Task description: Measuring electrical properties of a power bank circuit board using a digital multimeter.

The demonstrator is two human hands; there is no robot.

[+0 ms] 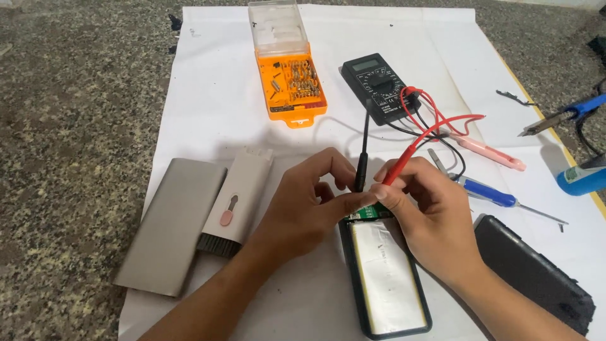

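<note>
My left hand (303, 202) pinches a black probe (362, 165) upright, its tip down at the top end of an opened black power bank (386, 278). That case shows a silver flat cell and a small green circuit board (377, 211). My right hand (424, 218) grips a red probe (404, 165), slanted, with its tip on the same board. Red and black leads run from both probes back to a black multimeter (377, 85) further up the white sheet.
An orange bit case (290, 76) with a clear lid lies open at the back. A grey cover (172, 224) and a white brush tool (235, 202) lie left. A pink tool (492, 153), blue screwdriver (489, 192), black cover (536, 275), soldering iron (562, 118) lie right.
</note>
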